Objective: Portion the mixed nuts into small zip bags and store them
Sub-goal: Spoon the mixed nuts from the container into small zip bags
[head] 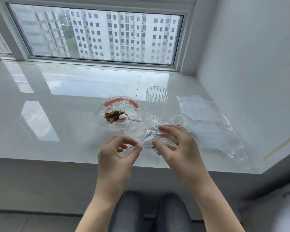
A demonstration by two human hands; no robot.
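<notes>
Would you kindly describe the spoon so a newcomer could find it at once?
Start at the white sill under the big window. Left of the ribbed clear glass lies an open clear bag holding brown mixed nuts. The spoon lies against the nuts, its white bowl touching them: the only white, solid item there.

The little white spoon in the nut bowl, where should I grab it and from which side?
Take the spoon by its clear handle, which sticks out to the right, away from the nuts, over the bare part of the glass bowl. Come from the right and above with a thumb-and-finger pinch. Its white head lies against the nut pile, so a grip there would likely scatter nuts.
</notes>
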